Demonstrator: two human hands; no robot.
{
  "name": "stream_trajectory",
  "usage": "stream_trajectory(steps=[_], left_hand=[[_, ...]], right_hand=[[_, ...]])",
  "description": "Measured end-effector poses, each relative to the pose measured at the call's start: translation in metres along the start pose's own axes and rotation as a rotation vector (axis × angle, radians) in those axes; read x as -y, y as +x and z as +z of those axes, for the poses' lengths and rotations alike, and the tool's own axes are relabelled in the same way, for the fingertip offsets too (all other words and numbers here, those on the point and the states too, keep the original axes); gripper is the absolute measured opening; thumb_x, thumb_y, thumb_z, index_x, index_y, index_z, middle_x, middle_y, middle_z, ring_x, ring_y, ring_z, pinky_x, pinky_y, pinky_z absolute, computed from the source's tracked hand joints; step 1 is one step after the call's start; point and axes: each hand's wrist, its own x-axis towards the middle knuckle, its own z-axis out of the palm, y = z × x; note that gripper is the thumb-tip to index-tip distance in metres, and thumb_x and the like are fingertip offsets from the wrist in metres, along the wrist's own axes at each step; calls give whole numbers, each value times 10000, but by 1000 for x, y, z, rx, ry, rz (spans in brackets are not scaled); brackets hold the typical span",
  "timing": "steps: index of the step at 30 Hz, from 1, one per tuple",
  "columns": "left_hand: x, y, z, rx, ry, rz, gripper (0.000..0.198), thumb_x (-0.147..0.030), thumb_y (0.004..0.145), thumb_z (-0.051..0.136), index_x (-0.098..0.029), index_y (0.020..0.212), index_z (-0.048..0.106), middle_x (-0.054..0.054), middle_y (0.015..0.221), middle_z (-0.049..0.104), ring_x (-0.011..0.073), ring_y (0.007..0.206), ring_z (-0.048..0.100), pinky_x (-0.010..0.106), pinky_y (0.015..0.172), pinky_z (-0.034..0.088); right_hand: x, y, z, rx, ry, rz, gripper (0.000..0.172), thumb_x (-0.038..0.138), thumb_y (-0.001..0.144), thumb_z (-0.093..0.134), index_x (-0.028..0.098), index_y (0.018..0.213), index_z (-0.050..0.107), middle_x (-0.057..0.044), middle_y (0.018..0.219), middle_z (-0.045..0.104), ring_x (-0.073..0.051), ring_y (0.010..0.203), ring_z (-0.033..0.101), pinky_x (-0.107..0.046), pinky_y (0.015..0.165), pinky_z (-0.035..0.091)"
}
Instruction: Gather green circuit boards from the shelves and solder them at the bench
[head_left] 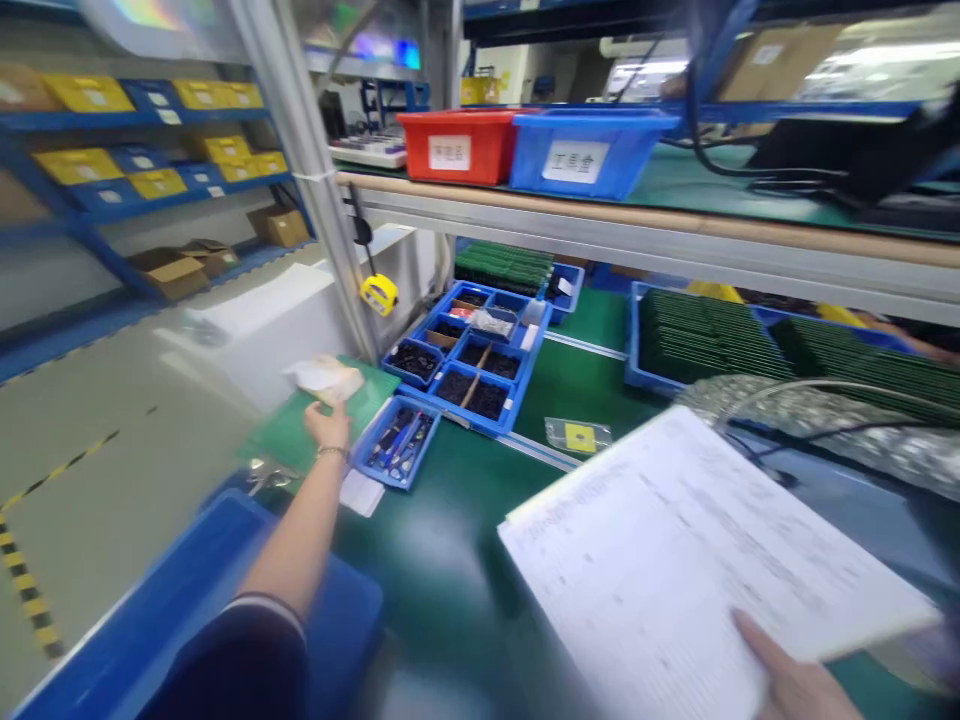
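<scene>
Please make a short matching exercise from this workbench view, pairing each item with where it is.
Items:
1. Red plastic bin
2. Yellow tape measure
3. Printed paper sheet
4. Blue tray of pens and tools

Places:
A. Held in the right hand
B. Beside the left hand
C. On the upper shelf
D. Hanging by the metal upright

Pairs: 1-C, 2-D, 3-A, 4-B
</scene>
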Motion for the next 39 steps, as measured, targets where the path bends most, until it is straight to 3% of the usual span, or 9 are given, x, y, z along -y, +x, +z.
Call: stream_trajectory(steps=[3, 5, 7, 10, 13, 20, 23, 27, 39], left_hand=[[21, -57, 18, 308, 32, -109, 355, -297, 818, 520, -151, 1135, 453, 104, 1088, 539, 151, 847, 574, 282, 699, 487], [40, -108, 24, 577, 57, -223, 365, -363, 792, 545, -120, 1063, 537, 136, 1043, 586, 213, 840, 601, 353, 699, 501], [54, -156, 24, 977, 34, -421, 442, -425, 767, 564, -144, 1108, 543, 142, 1059, 606, 256, 889, 606, 396, 738, 497], [64, -203, 20, 1217, 26, -592, 377, -307, 734, 641, -144, 1068, 577, 126, 1055, 634, 252, 962, 596, 363, 829, 470], [62, -219, 12, 1176, 55, -599, 316, -254, 747, 633, -118, 1030, 602, 130, 1041, 647, 253, 964, 600, 367, 857, 459], [53, -225, -5, 1103, 18, -563, 320, -245, 734, 652, -115, 1023, 613, 139, 1045, 648, 259, 964, 604, 369, 860, 464], [53, -227, -9, 1084, 9, -551, 315, -247, 733, 652, -121, 1020, 617, 139, 1051, 646, 265, 964, 604, 388, 869, 462], [55, -226, -16, 1049, 51, -526, 334, -269, 730, 653, -112, 1022, 619, 158, 1072, 632, 286, 961, 603, 430, 883, 451], [49, -231, -27, 1097, -25, -465, 298, -209, 752, 629, -113, 1033, 613, 140, 1076, 634, 269, 988, 591, 421, 906, 443]], right_hand=[[11, -12, 31, 66, 63, 36, 561, 345, 659, 694, 200, 1176, 532, -89, 1244, 524, -310, 1134, 485, -432, 964, 435], [19, -13, 46, 307, 117, 61, 487, 294, 698, 674, 164, 1151, 551, -102, 1225, 540, -306, 1122, 499, -463, 994, 391], [27, -14, 55, 490, 134, 60, 429, 250, 715, 664, 151, 1122, 573, -102, 1196, 565, -293, 1095, 524, -466, 992, 384], [35, -19, 61, 635, 126, 62, 378, 230, 731, 651, 146, 1095, 594, -105, 1155, 595, -279, 1054, 555, -465, 966, 399], [36, -29, 63, 656, 134, 84, 362, 256, 747, 636, 147, 1089, 593, -113, 1110, 619, -274, 998, 586, -477, 922, 427], [25, -48, 59, 465, 105, 4, 372, 315, 701, 679, 186, 1035, 580, -86, 1043, 641, -231, 909, 608, -408, 860, 469], [20, -51, 55, 374, 45, -30, 282, 336, 688, 688, 177, 905, 602, -54, 884, 665, -191, 785, 615, -321, 720, 503], [17, -56, 49, 247, -68, -54, 252, 377, 657, 702, 154, 683, 586, -26, 657, 634, -137, 580, 560, -246, 528, 443], [18, -66, 49, 242, -97, -72, 268, 398, 616, 717, 151, 668, 629, -37, 676, 645, -148, 605, 551, -259, 564, 442]])
